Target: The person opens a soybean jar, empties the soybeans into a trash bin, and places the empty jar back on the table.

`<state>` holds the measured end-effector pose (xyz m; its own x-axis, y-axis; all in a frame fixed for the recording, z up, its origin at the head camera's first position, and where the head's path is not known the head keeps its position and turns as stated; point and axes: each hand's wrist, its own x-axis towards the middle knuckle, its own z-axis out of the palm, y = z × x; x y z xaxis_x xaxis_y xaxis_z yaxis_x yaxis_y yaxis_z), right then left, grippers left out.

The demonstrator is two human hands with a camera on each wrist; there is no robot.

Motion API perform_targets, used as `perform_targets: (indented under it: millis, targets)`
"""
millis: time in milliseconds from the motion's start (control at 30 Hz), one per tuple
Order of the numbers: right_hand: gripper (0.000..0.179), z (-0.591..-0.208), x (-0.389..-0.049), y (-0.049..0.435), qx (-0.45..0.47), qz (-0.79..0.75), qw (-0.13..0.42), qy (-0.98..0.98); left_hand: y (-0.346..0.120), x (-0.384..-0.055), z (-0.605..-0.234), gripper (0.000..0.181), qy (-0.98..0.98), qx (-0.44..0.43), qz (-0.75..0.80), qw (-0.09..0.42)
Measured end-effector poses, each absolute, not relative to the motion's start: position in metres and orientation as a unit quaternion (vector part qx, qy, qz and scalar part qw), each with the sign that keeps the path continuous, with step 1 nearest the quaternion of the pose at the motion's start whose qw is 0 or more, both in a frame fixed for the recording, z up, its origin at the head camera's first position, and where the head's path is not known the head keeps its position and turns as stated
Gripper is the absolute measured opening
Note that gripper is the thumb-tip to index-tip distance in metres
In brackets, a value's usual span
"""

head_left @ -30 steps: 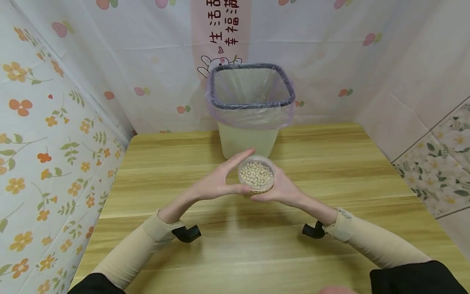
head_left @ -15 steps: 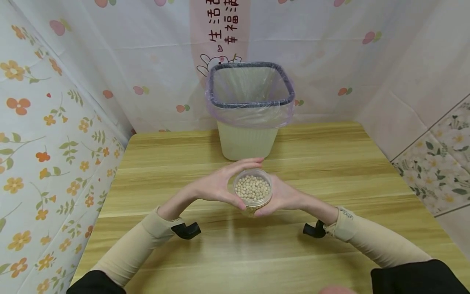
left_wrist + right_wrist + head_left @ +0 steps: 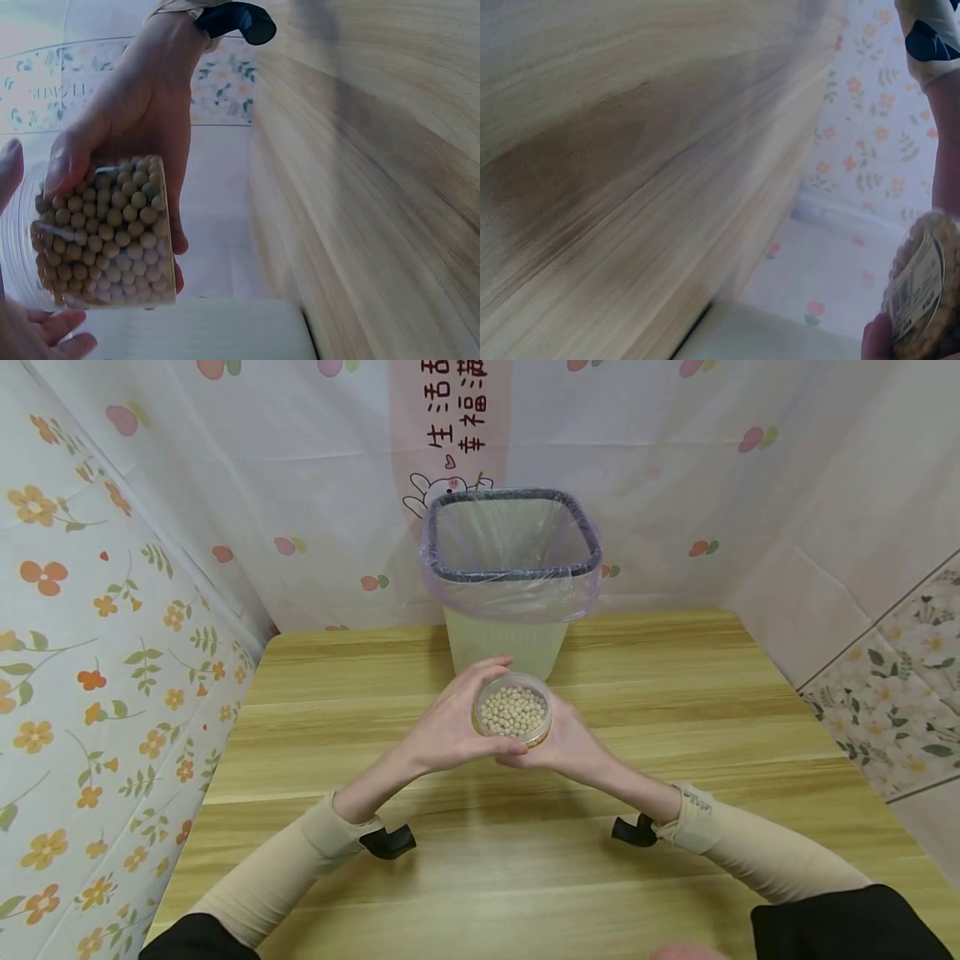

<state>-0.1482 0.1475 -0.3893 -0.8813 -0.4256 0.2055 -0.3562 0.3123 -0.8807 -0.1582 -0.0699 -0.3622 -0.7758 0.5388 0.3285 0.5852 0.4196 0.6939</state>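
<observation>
A clear round jar full of round beige pellets is held above the table in front of the bin. My left hand curls round the jar's top rim, thumb at the near side and fingers at the far side. Lower down, my right hand grips the body from the right. In the left wrist view, the jar lies sideways in the right hand, its clear ribbed top facing the left hand's fingers. The right wrist view catches the jar's base with a printed barcode label.
A pale bin with a dark rim and a thin plastic liner stands at the back of the wooden table. Patterned cloth hangs behind, and flowered cloth on the left. Tiled wall runs along the right.
The jar dipped towards me, then moved back towards the bin. My left hand has come in against the rim, narrowing the gap between its palm and the jar. My right hand keeps its grip.
</observation>
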Motion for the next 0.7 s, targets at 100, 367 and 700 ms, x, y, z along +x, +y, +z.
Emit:
perform_targets:
  millis: [100, 367, 700]
  targets:
    - [0.102, -0.389, -0.148, 0.148, -0.238, -0.537, 0.029, 0.809, -0.069, -0.157, -0.361, 0.097, -0.856, -0.323, -0.403, 0.028]
    - [0.1, -0.388, -0.153, 0.153, -0.255, -0.58, 0.077, 0.77, -0.093, -0.167, -0.352, 0.096, -0.811, -0.386, -0.436, -0.057]
    - [0.099, -0.385, -0.151, 0.158, -0.304, -0.541, 0.114, 0.776, -0.097, -0.176, -0.348, 0.095, -0.789, -0.41, -0.451, -0.073]
